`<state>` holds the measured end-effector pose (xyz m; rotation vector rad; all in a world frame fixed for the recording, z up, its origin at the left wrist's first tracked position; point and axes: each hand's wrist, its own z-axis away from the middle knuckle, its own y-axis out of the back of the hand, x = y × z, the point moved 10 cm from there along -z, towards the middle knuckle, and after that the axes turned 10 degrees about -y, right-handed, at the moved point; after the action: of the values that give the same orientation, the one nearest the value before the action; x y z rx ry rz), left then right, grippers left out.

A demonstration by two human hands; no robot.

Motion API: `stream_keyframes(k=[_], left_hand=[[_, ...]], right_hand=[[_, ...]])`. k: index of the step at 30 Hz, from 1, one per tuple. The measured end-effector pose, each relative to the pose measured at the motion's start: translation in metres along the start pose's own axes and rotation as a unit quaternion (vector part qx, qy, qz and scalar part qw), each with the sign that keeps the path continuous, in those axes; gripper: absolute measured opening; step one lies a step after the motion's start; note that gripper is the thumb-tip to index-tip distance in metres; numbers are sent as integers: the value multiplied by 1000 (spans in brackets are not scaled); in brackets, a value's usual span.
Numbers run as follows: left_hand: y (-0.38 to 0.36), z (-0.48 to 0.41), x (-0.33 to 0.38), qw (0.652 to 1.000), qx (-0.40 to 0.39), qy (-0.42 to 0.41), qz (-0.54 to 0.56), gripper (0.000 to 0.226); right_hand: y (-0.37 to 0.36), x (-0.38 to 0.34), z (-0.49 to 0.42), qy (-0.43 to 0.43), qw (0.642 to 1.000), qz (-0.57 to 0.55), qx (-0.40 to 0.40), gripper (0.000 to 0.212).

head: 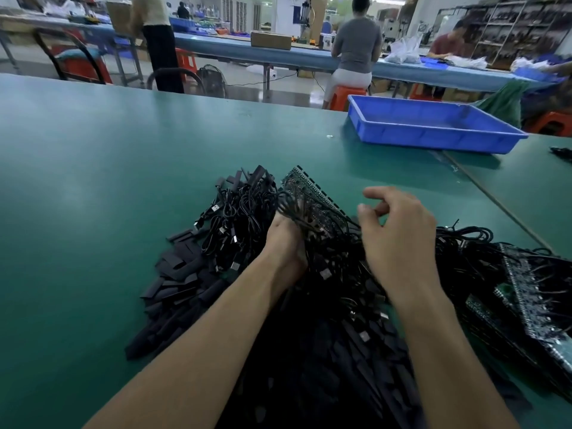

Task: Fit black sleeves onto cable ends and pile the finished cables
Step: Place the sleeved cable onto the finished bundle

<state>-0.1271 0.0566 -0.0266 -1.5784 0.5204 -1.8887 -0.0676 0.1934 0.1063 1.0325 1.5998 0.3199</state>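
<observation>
**Two hands working in a pile of black cables**

A big green table (pixel 123 181) is holding everything. A blue tray (pixel 433 131) is sitting at the far right side. A heap of black cables (pixel 241 218) is lying in the middle, with flat black sleeves (pixel 176 274) spilling to its left. The left hand (pixel 286 243) is closing around a bunch of cables. The right hand (pixel 399 230) is curling just above the heap, fingers pinching; what they are pinching is too blurry to tell.

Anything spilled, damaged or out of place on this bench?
Nothing clearly wrong. Loose black sleeves sprawl over the green table beside the tangled cables, an untidy working heap. The blue tray overhangs the far edge slightly.
</observation>
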Motion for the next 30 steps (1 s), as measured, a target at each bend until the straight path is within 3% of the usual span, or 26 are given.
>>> stream_keyframes(k=[4,8,12,14,17,19,22,25,27,30], left_hand=[[2,7,-2,999,-11,41,-16,44],[5,6,-2,998,8,28,-50,47],[1,7,-2,999,28,14,-25,51],[-2,10,-10,999,7,47,-24,54],[-18,15,-22,994,-66,85,2,50],[-20,13,-23,994,-70,81,7,60],[-28,11,-21,991,-110,73,26,70],[-36,17,-13,986,-154,61,27,64],[-30,13,-2,990,-140,28,22,58],[-24,7,16,989,-132,-42,-57,52]], right_hand=[[-23,19,-3,-41,990,76,-110,36],[-37,-17,23,109,971,164,-134,29],[-51,-17,36,94,959,152,-220,57],[-51,-3,22,18,974,85,-210,60],[-36,13,5,-20,997,4,-70,28],[-36,22,5,-38,999,-23,-23,28],[-47,34,-2,-56,995,-67,-44,29],[-39,37,-12,-43,989,-123,-73,1],[-27,41,-20,-30,988,-117,-91,18],[-13,46,-30,-19,989,-50,-134,12]])
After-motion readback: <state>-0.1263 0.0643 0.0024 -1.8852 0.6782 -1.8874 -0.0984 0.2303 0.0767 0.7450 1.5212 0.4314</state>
